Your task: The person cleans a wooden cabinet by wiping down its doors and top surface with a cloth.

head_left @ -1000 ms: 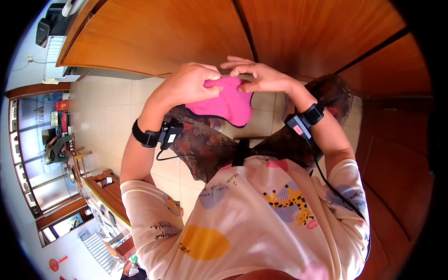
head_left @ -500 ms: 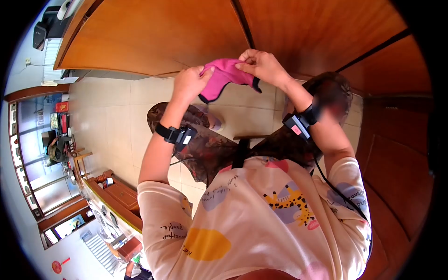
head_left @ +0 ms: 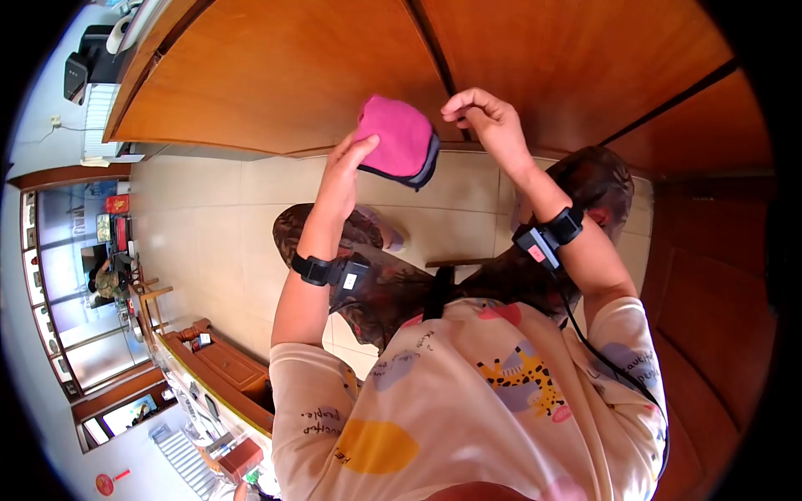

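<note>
My left hand (head_left: 341, 171) grips a pink cloth piece with dark edging (head_left: 396, 138) at its lower left side, thumb across the front. The cloth looks folded or doubled, with a dark layer showing along its lower and right edges. It is held up in front of the wooden panels, above the floor. My right hand (head_left: 493, 125) is raised to the right of the cloth, apart from it. Its fingers are loosely bent, with the thumb beneath them, and I see nothing held there. Both wrists wear black straps with small boxes.
Large wooden panels (head_left: 317, 75) stand close in front, with a dark wooden surface (head_left: 710, 309) at right. Below are my knees and the tiled floor (head_left: 209, 217). A wooden cabinet (head_left: 230, 367) is at lower left. Another person (head_left: 107, 282) is far left.
My right hand has let go of the pink cloth and moved slightly away. The cloth, stretched between both hands before, now hangs folded in my left hand alone.
</note>
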Motion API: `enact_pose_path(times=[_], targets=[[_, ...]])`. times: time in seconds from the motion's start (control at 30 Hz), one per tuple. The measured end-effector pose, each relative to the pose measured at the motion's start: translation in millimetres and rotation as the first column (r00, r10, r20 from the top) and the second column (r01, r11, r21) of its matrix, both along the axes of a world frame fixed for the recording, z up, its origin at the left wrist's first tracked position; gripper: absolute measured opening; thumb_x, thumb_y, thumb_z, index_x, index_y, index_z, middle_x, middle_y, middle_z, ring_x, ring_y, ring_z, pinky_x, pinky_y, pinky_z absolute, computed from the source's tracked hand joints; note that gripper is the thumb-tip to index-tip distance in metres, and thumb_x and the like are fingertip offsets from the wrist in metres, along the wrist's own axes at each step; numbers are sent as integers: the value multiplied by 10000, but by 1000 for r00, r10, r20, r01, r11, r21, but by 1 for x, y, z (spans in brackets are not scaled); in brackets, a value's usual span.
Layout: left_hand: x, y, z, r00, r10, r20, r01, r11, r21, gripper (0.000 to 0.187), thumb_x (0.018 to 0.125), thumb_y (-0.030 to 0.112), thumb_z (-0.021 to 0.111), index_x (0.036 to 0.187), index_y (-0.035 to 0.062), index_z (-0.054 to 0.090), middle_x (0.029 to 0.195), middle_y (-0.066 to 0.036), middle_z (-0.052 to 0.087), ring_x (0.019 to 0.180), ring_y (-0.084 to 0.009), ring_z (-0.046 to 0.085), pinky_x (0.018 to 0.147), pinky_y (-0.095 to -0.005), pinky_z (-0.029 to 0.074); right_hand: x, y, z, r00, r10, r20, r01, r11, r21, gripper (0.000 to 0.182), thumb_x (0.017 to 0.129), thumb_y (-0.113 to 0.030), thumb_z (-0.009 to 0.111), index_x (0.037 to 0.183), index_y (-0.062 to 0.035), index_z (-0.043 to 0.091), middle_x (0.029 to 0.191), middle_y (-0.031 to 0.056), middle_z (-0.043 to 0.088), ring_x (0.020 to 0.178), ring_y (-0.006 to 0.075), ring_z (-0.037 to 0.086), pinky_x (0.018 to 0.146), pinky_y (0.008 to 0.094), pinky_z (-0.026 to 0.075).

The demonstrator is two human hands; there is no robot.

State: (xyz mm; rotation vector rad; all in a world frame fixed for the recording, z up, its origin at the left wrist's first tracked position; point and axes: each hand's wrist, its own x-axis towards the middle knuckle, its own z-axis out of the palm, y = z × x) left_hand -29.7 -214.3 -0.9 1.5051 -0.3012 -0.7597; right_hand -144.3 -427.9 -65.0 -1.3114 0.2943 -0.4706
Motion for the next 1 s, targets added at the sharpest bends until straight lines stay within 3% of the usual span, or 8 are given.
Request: enact_pose_path(times=[0.17,0.43,0.5,0.53,0.6,0.7,0.83,1.0], targets=[[12,8,39,959,213,-186,-233,968,-91,404,925,230,612,1263,17,548,1215,-79,619,1144,-218,577,953,-401,464,0,6,-9,998,56,-12,-55,997,59,247,914,24,449,991,-35,676,1003,13,682,899,102,649,757,242,507],[118,33,82,753,525,398,-430,849,-306,300,993,206,538,1254,64,496,1146,-71,630,1039,-207,640,863,-378,532,-6,6,-12,994,77,-75,-74,996,46,257,910,31,450,983,-52,682,954,-2,677,866,88,638,750,228,493],[154,28,91,451,564,692,-437,815,-380,208,992,182,544,1141,37,529,1209,-113,597,1074,-227,611,895,-375,494,-8,5,-14,994,90,-63,-88,996,34,259,908,37,449,980,-50,682,952,-1,675,865,87,636,756,228,493],[155,22,91,445,568,692,-436,813,-387,208,992,182,544,1141,37,529,1209,-113,597,1074,-227,611,895,-375,494,-9,5,-14,994,95,-62,-94,995,28,260,906,42,448,978,-48,681,949,-1,673,864,86,635,761,229,493],[153,-11,83,-209,391,896,-562,702,-437,174,968,166,577,1014,4,531,1371,-201,503,1112,-296,569,946,-379,443,-10,4,-14,993,101,-56,-99,995,29,261,903,47,447,976,-45,680,944,0,672,862,85,634,761,229,492],[122,-33,36,-134,341,930,-539,763,-357,216,909,139,620,1018,-25,529,1509,-271,329,1286,-412,452,1027,-412,390,-11,4,-16,993,110,-44,-109,994,29,261,896,56,445,969,-38,678,929,2,669,858,86,634,757,231,488],[87,-32,-41,17,134,991,-498,861,-108,176,858,95,639,963,-15,551,1498,-270,339,1324,-434,397,1070,-416,370,-10,7,-19,987,141,-75,-142,990,-5,260,889,60,446,954,-37,678,922,5,672,837,94,639,744,240,489],[86,-24,-44,30,1,1000,-492,870,14,282,890,170,631,1100,-6,561,1535,-262,283,1332,-445,387,1082,-431,348,-9,6,-26,977,176,-118,-182,982,-48,250,897,60,453,972,-29,675,939,16,679,851,101,648,734,238,495]])
